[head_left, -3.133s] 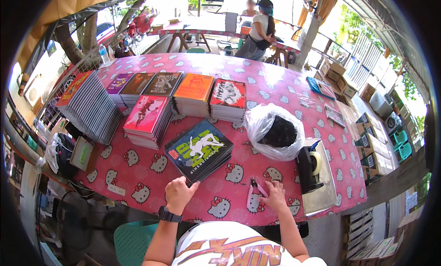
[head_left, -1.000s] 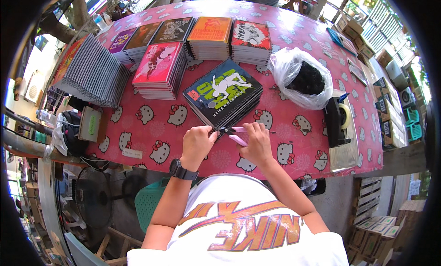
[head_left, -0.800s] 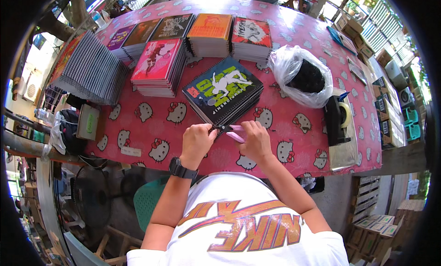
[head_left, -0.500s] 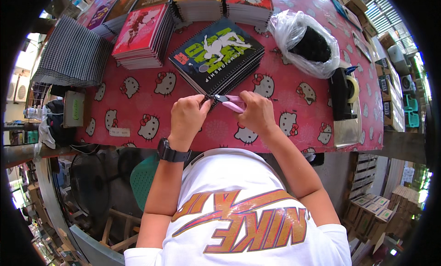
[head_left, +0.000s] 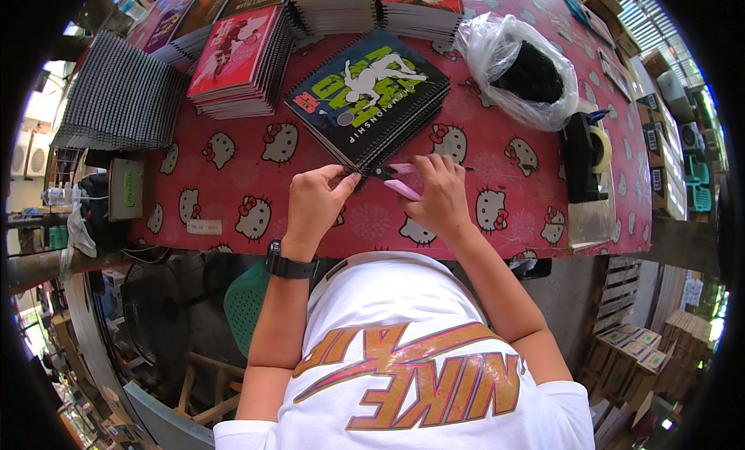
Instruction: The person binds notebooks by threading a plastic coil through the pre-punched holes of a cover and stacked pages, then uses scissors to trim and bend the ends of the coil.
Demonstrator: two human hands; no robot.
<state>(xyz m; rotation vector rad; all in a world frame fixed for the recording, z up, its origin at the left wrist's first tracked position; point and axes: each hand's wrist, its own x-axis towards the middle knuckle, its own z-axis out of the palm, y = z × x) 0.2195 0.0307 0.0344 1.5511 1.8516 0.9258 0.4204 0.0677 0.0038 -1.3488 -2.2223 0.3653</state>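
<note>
A short stack of spiral-bound notebooks (head_left: 365, 100) lies at a slant in front of me, the top cover dark with green lettering and a white figure. My left hand (head_left: 317, 204), a black watch on its wrist, pinches the near corner of the top notebook, where its black coil ends. In my right hand (head_left: 441, 192) is a pair of pliers (head_left: 406, 189) with pink handles, held with the handles spread. Their dark jaws are at the coil end, close to my left fingertips; whether they grip the wire is too small to tell.
Farther back stand a stack of red notebooks (head_left: 233, 58) and several other piles. Dark coil-edged stacks (head_left: 116, 93) are at left. On the right sit a clear plastic bag (head_left: 504, 42) with black contents and a tape dispenser (head_left: 578, 159). The pink tablecloth's (head_left: 365, 221) near edge touches my shirt.
The pliers' handles have spread wider, and my right hand has loosened and turned slightly around them. My left hand stays at the notebook corner, with its fingers shifted a little.
</note>
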